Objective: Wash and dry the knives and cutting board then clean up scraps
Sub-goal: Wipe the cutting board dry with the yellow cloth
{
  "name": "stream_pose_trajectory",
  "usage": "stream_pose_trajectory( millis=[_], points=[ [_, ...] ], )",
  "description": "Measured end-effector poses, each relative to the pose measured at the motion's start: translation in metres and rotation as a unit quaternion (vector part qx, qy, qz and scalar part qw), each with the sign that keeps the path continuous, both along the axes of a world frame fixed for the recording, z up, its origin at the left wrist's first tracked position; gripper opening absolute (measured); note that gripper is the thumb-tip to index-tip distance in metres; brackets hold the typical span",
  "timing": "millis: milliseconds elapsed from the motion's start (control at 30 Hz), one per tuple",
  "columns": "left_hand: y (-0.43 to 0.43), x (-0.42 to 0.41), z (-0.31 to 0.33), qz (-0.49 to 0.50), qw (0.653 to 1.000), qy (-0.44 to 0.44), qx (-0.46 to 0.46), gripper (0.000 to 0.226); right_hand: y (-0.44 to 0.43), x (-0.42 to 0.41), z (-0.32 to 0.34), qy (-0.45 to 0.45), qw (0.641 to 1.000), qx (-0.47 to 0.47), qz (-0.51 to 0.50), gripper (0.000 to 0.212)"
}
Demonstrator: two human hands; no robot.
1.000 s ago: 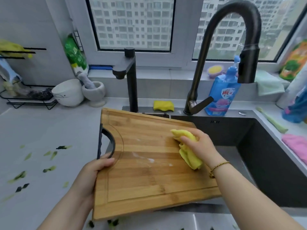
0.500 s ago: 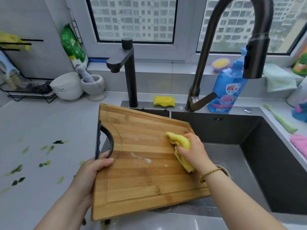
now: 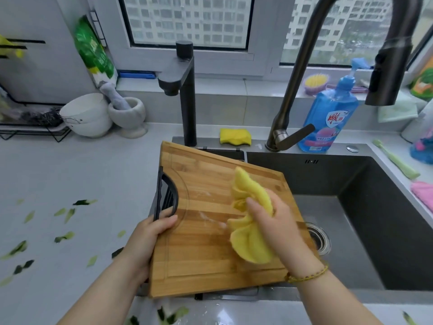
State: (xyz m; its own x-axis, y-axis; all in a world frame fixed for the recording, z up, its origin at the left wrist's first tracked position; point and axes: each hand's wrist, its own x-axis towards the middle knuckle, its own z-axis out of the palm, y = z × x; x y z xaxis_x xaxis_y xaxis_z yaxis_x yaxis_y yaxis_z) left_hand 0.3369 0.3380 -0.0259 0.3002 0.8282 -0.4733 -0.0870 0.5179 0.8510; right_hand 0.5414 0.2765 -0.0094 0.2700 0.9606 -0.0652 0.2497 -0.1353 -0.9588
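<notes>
While the left hand (image 3: 147, 238) grips the left edge of the rectangular bamboo cutting board (image 3: 206, 254), thumb curled over the top face just below the black handle cut-out (image 3: 164, 195), the right hand (image 3: 278, 226) clutches a crumpled yellow cloth (image 3: 250, 242) and presses it against the board's right half. The two hands are apart, one at each side of the board. The board is held tilted over the left end of the dark grey sink (image 3: 386, 219), its near edge above the sink's front rim and its far corner close to the base of the short black tap (image 3: 187, 95). Its surface shows striped light and darker wood strips, a shallow groove running round the border, and pale whitish smears near the middle, just left of the cloth. Green leafy scraps (image 3: 65, 236) lie scattered on the grey counter (image 3: 82, 172) to the left. Behind the sink stands a blue pump bottle (image 3: 328, 118) with a white patch bearing red characters and a pink label below; the print is too blurred to read. A green bag (image 3: 93, 50) by the window carries white lettering, also illegible.
</notes>
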Motion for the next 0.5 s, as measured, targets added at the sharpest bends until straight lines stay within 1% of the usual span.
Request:
stream_pose_trajectory(
  millis=[33,67,100,133,167,200,267,300,367,433,467,500],
  points=[
    [0.001,0.001,-0.001,-0.007,1.0,-0.002,0.001,0.056,-0.003,-0.022,-0.006,-0.085,0.995,-0.013,0.052,0.021],
    [0.003,0.001,-0.002,-0.015,1.0,-0.005,0.001,0.054,-0.004,-0.041,-0.014,-0.214,0.974,-0.007,0.074,0.033],
    [0.004,0.002,-0.003,-0.022,1.0,-0.008,0.0,0.053,-0.003,-0.052,-0.024,-0.31,0.949,0.011,0.062,0.043],
    [0.004,0.002,-0.004,-0.025,1.0,-0.008,-0.002,0.054,-0.001,-0.058,-0.031,-0.366,0.929,0.031,0.044,0.049],
    [0.005,0.001,-0.005,-0.028,1.0,-0.007,-0.003,0.054,0.003,-0.059,-0.035,-0.395,0.918,0.038,0.023,0.052],
    [0.006,0.001,-0.007,-0.029,1.0,-0.004,-0.003,0.052,0.007,-0.053,-0.034,-0.381,0.924,0.016,0.02,0.052],
    [0.006,-0.001,-0.01,-0.029,1.0,0.002,0.0,0.035,0.01,-0.025,-0.046,-0.369,0.928,-0.053,0.03,0.047],
    [0.006,-0.001,-0.01,-0.026,1.0,0.001,0.001,0.027,0.008,-0.007,-0.055,-0.374,0.924,-0.08,-0.001,0.047],
    [0.006,-0.001,-0.009,-0.028,1.0,0.002,0.007,0.024,0.004,0.03,-0.068,-0.358,0.92,-0.127,-0.096,0.044],
    [0.006,0.001,-0.007,-0.036,0.999,0.01,0.023,0.023,-0.002,0.056,-0.072,-0.305,0.911,-0.2,-0.193,0.037],
    [0.006,0.002,-0.007,-0.039,0.999,0.015,0.033,0.021,-0.002,0.063,-0.073,-0.277,0.906,-0.233,-0.219,0.036],
    [0.007,0.003,-0.006,-0.039,0.998,0.02,0.041,0.021,0.001,0.065,-0.072,-0.255,0.907,-0.247,-0.225,0.035]
  ],
)
